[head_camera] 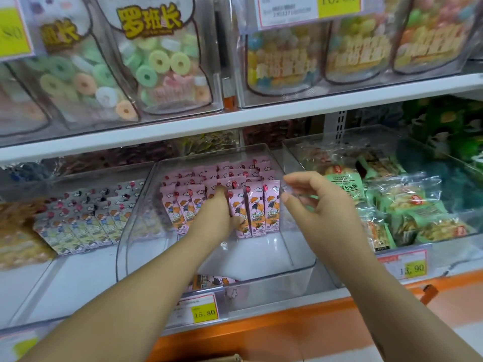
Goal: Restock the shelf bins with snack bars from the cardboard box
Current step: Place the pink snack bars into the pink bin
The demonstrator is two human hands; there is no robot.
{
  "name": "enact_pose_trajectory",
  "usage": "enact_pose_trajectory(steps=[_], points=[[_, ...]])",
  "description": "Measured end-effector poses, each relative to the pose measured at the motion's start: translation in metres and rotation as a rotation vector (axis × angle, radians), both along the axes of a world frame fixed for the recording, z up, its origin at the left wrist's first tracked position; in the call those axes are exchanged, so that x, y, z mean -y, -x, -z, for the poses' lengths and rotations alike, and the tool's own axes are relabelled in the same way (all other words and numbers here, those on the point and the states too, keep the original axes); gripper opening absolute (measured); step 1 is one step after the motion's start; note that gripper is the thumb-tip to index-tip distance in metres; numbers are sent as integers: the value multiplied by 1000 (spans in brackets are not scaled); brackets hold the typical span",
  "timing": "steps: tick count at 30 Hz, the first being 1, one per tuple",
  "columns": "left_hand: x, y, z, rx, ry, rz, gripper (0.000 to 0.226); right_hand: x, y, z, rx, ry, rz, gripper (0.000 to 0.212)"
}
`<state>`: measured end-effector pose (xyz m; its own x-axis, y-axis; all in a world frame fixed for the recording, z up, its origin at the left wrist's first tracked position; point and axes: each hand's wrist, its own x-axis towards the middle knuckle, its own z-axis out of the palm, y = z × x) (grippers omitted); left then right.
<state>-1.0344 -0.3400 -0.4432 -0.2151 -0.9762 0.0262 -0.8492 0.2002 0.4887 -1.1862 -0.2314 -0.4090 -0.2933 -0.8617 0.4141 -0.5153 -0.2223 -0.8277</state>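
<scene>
Forearms fill the bottom corners, both cut off by the frame. Between them a tan cardboard scrap (227,358) peeps in at the bottom edge; we cannot tell what it belongs to.

Our left hand (222,212) reaches into the middle bin (300,267) on the lower shelf (261,325). Its thumb lies across the front of one pink bar and its fingers dig in behind the front row. The grip is thus closed on the bars (257,212), though the fingertips are hidden among the wrappers. The bars stand upright in rows toward the shelf's back edge. A loose bar (211,280) lies flat near the front edge, blurred by the clear wall, so we cannot say whether it is in the bin or under it.

Our right hand (321,202) hangs over the bin's right wall, its grip half open with thumb and forefinger apart and nothing visible between them.

Each pink wrapper shows a cartoon child with orange hair; the characters on it are too blurred to read. On the shelf's front edge one price tag (205,313) reads 15.80 and another (415,269) reads 13.90. A third tag (339,2) is clipped by the top edge and seems to say 16.80. A candy bag (156,61) on the upper shelf bears 罗班长 in yellow. The green packets (345,184) to the right carry writing we cannot make out fully.
</scene>
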Motion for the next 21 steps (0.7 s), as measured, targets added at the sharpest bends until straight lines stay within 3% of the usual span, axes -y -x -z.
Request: enact_pose_trajectory(steps=[5,8,11,14,18,21], points=[[-9,-33,-20,28,-144,98,48,-7,-13,2,-236,97,46,21],[-15,-56,-27,241,-232,252,37,-11,-27,6,-360,171,-17,17],[-23,-67,-30,494,-418,379,55,-10,-38,10,-395,149,-136,17],[-30,-70,-22,635,-466,426,53,-9,-44,10,-387,97,-187,15],[-36,-72,-4,633,-364,470,35,-5,-44,8,-360,50,-204,17],[-34,-73,-5,435,-217,346,15,-3,-41,9,-311,62,-182,17]])
